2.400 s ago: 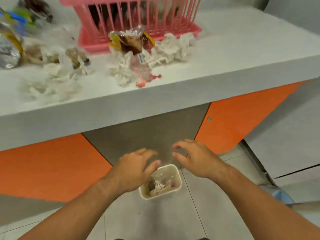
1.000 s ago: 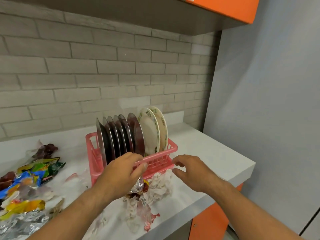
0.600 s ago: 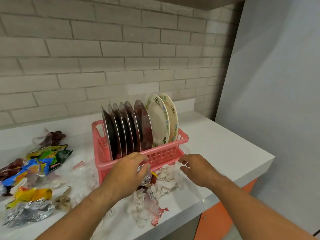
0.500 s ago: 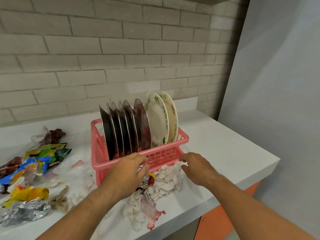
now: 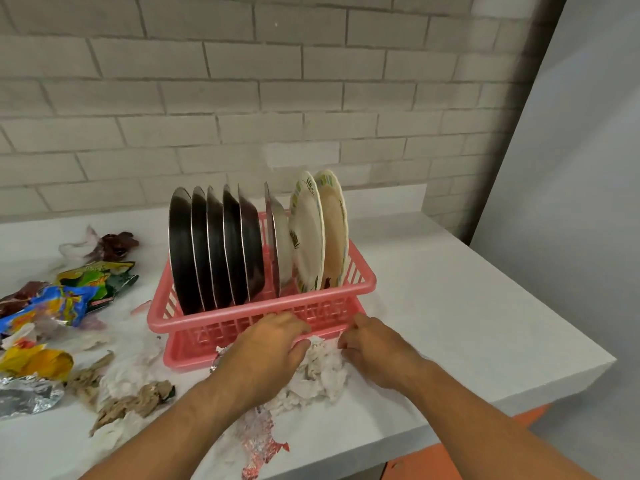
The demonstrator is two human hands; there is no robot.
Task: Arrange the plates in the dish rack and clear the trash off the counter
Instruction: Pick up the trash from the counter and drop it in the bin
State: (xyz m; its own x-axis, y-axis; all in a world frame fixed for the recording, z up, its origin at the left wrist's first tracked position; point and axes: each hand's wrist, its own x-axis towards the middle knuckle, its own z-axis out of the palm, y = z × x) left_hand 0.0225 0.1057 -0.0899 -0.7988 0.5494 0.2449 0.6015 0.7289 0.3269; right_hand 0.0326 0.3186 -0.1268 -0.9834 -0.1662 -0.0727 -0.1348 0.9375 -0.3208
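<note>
Head view: my left hand (image 5: 266,351) is down on the crumpled tissues (image 5: 322,374), fingers curled round the wad's left side. My right hand (image 5: 377,355) has its fingers bent and dug into the wad's right edge, gripping it, thumb up near the rack. The tissues lie on the counter (image 5: 485,306), touching the front of the pink dish rack (image 5: 242,315). A silver scrap (image 5: 215,362) sticks out from under my left palm; probably a foil wrapper, too hidden to tell.

In the rack, the dark steel plates (image 5: 214,247) stand on edge at left and the patterned plates (image 5: 313,233) at right.

Left of the rack are colourful snack wrappers (image 5: 69,299), a dark red wrapper (image 5: 116,242) further back, a foil wrapper (image 5: 24,393), a yellow wrapper (image 5: 34,362) and brown crumpled paper (image 5: 135,403). A red-and-clear wrapper (image 5: 259,441) sits at the near edge, beside my left forearm.

The counter is white, with a grey brick wall (image 5: 242,98) behind, a plain grey wall (image 5: 571,168) at right and an orange cabinet front (image 5: 450,462) below.
</note>
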